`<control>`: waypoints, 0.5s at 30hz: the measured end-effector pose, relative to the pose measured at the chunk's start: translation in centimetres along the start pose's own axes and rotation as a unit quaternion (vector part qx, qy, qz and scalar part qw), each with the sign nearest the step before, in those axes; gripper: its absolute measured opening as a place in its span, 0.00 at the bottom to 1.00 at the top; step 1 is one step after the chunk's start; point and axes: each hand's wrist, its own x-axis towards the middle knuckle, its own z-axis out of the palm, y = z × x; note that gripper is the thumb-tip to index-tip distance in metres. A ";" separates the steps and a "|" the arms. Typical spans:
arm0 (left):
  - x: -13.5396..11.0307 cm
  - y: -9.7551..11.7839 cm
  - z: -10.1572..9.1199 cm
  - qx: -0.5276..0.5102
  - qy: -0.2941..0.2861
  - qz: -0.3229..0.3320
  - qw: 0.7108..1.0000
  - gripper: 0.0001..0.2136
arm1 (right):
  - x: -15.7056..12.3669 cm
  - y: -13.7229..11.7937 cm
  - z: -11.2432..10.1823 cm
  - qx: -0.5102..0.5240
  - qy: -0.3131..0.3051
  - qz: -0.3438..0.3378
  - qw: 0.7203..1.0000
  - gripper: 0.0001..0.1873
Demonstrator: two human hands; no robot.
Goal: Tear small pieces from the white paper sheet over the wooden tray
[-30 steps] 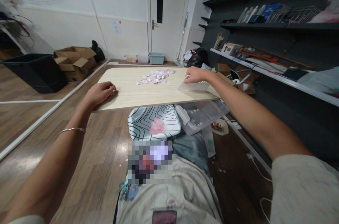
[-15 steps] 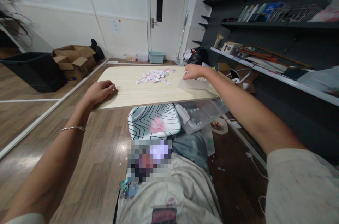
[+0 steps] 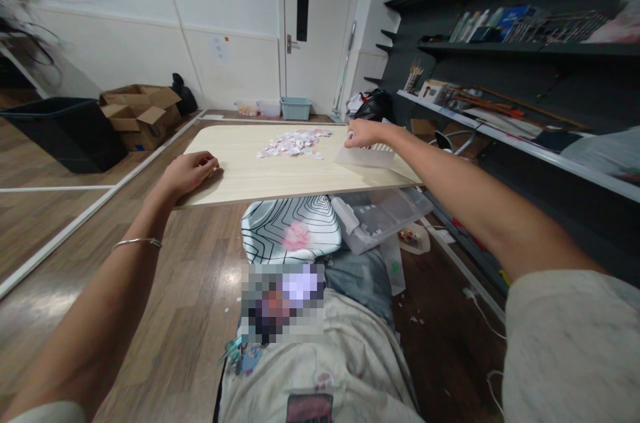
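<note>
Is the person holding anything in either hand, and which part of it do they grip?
The right hand pinches a clear plastic piece by its top left corner. The left hand holds nothing; it rests on the table's near left edge.

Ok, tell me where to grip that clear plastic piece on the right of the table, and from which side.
Probably grip the clear plastic piece by its raised upper edge, coming from above on the near right side. It stands tilted on the table, so that thin edge is free while the lower edge rests on the wood. The right hand already pinches that top edge; the left hand rests at the table's near left edge.
</note>
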 end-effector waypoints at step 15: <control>-0.9 1.4 -0.3 -0.039 0.006 -0.040 0.998 0.28 | -1.0 0.6 1.4 -0.029 0.018 -0.048 0.998 0.04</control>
